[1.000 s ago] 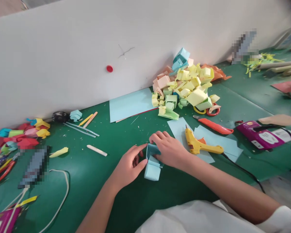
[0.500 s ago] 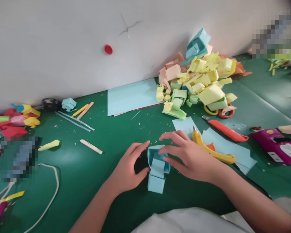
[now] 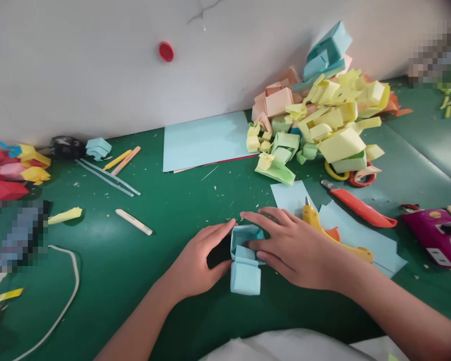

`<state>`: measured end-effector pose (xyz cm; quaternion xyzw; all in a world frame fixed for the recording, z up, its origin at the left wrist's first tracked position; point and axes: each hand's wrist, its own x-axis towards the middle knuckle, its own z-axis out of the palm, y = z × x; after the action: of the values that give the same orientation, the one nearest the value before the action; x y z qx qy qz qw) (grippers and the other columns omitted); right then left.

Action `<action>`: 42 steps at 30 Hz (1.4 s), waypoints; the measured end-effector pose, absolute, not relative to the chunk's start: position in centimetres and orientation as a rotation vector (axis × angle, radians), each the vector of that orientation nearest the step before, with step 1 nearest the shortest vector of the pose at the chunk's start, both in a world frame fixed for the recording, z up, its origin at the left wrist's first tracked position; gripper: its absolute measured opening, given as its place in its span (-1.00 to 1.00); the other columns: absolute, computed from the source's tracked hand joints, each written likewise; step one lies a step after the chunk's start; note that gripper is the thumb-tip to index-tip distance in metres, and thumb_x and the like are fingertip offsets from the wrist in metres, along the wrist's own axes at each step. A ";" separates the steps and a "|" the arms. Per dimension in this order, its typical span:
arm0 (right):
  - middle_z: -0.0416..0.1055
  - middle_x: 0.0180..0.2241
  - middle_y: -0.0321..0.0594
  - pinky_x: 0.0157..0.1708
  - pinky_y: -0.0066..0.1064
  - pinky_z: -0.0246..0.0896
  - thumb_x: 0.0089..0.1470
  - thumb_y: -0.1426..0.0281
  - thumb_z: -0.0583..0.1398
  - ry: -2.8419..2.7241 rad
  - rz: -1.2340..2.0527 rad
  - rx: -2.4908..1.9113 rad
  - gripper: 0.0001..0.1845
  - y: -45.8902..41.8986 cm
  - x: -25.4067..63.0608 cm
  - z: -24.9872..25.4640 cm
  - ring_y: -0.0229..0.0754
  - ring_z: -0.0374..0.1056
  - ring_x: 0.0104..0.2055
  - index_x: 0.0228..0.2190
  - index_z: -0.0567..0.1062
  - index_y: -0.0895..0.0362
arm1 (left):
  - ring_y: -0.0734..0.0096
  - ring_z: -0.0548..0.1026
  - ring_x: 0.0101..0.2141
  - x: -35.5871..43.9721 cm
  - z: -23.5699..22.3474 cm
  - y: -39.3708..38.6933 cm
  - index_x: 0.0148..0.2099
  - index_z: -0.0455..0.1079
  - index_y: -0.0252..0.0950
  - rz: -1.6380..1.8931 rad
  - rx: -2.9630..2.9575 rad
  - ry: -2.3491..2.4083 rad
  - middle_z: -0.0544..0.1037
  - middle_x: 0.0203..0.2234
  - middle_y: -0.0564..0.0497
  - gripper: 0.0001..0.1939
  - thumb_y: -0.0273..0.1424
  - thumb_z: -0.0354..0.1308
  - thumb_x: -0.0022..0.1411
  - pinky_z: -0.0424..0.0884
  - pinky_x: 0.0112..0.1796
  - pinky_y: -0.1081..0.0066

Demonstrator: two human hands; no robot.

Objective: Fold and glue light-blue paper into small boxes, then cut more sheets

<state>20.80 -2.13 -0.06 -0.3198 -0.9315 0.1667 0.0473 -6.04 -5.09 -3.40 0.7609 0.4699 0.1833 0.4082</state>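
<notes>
A folded light-blue paper box [image 3: 245, 278] lies on the green tabletop between my hands. It has an open, hollow back part and a smaller block at the front, joined by a blue strip. My left hand [image 3: 195, 258] curves round the left side, index fingertip at the back corner and thumb against the left edge. On the right, my right hand [image 3: 293, 245] holds the right wall, with one finger reaching into the hollow and the thumb outside. Its index finger stretches over the back rim. Beside my right wrist lies a yellow glue gun [image 3: 315, 223].
Blue paper sheets [image 3: 364, 235] and a red utility knife [image 3: 361, 204] lie to the right, near a purple power strip [image 3: 432, 230]. A pile of folded paper pieces [image 3: 334, 120] leans toward the wall. Glue sticks [image 3: 108, 178] and a wooden stick [image 3: 134, 222] are left.
My right hand has closed in on the box's right wall, one finger now inside the hollow. The box has turned slightly, its front block facing me more squarely. The view has shifted.
</notes>
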 end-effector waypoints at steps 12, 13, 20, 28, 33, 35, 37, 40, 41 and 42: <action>0.22 0.35 -0.15 -0.01 0.22 0.30 0.33 0.28 0.07 -2.921 0.373 -0.825 -0.67 -0.6 20.2 0.1 0.33 0.26 0.19 -0.06 0.61 -0.03 | 0.04 0.30 0.28 -6.1 -3.5 -5.0 0.46 0.08 0.00 0.489 1.958 1.133 0.32 0.32 -0.05 -0.21 -0.48 0.21 0.26 0.30 0.25 -0.01; 0.22 0.35 -0.15 -0.01 0.23 0.30 0.33 0.28 0.06 -2.931 0.368 -0.816 -0.66 -0.5 20.2 0.1 0.33 0.26 0.19 -0.06 0.61 -0.03 | 0.03 0.30 0.28 -6.1 -3.5 -5.0 0.45 0.08 0.00 0.490 1.962 1.135 0.33 0.32 -0.05 -0.21 -0.49 0.22 0.25 0.31 0.24 -0.01; 0.22 0.34 -0.09 -0.04 0.20 0.32 0.33 0.28 0.06 -2.987 0.285 -0.774 -0.65 -0.3 20.3 0.2 0.33 0.26 0.19 -0.02 0.59 -0.03 | 0.07 0.30 0.28 -6.0 -3.4 -5.1 0.45 0.08 -0.01 0.484 1.983 1.145 0.33 0.31 -0.05 -0.21 -0.49 0.21 0.25 0.30 0.25 0.02; 0.18 0.37 -0.15 0.10 0.23 0.23 0.32 0.22 0.10 -2.933 0.420 -0.740 -0.63 -0.3 20.5 -0.1 0.32 0.19 0.26 0.06 0.57 -0.10 | 0.04 0.31 0.27 -6.0 -3.5 -5.1 0.44 0.10 -0.02 0.490 2.016 1.123 0.35 0.30 -0.06 -0.24 -0.45 0.21 0.27 0.29 0.24 -0.03; 0.18 0.37 -0.15 0.15 0.28 0.16 0.36 0.22 0.06 -2.980 0.424 -0.753 -0.62 0.0 20.2 -0.2 0.34 0.11 0.32 0.02 0.61 -0.07 | 0.09 0.31 0.26 -5.9 -3.5 -5.1 0.44 0.10 -0.01 0.498 2.029 1.106 0.36 0.29 -0.03 -0.24 -0.48 0.20 0.26 0.26 0.26 0.01; 0.16 0.38 -0.16 0.17 0.28 0.15 0.37 0.21 0.05 -2.996 0.449 -0.740 -0.61 0.2 20.3 -0.1 0.34 0.08 0.34 0.01 0.62 -0.07 | 0.10 0.31 0.26 -5.9 -3.5 -5.1 0.44 0.10 -0.01 0.506 2.029 1.106 0.36 0.29 -0.02 -0.24 -0.49 0.20 0.25 0.26 0.26 0.03; 0.13 0.40 -0.20 0.18 0.29 0.14 0.36 0.20 0.07 -2.990 0.514 -0.710 -0.62 0.5 20.4 0.0 0.34 0.06 0.36 0.01 0.62 -0.09 | 0.10 0.32 0.25 -6.0 -3.5 -5.1 0.43 0.11 0.00 0.512 2.026 1.111 0.37 0.28 -0.01 -0.23 -0.49 0.21 0.24 0.27 0.26 0.04; 0.09 0.42 -0.24 0.18 0.29 0.14 0.33 0.16 0.11 -2.973 0.594 -0.683 -0.63 0.8 20.7 0.1 0.34 0.06 0.35 0.05 0.59 -0.13 | 0.08 0.32 0.25 -6.0 -3.5 -5.1 0.43 0.12 0.00 0.515 2.022 1.115 0.38 0.28 -0.03 -0.23 -0.48 0.22 0.24 0.29 0.25 0.04; 0.09 0.42 -0.23 0.18 0.30 0.14 0.33 0.15 0.12 -2.971 0.599 -0.683 -0.63 0.9 20.7 0.1 0.35 0.06 0.35 0.06 0.59 -0.13 | 0.07 0.32 0.25 -6.0 -3.5 -5.1 0.43 0.12 -0.01 0.513 2.022 1.114 0.37 0.28 -0.03 -0.24 -0.47 0.22 0.25 0.29 0.24 0.03; 0.09 0.42 -0.23 0.17 0.30 0.14 0.32 0.14 0.12 -2.973 0.596 -0.684 -0.62 0.9 20.8 0.1 0.35 0.07 0.34 0.06 0.58 -0.13 | 0.06 0.32 0.25 -6.0 -3.5 -5.1 0.43 0.12 -0.02 0.509 2.022 1.115 0.37 0.28 -0.04 -0.25 -0.46 0.22 0.26 0.29 0.24 0.02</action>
<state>20.75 0.94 0.15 -0.2199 -0.9563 0.1918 0.0167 -5.98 -5.07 -3.53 0.7915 0.4364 0.1991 0.3788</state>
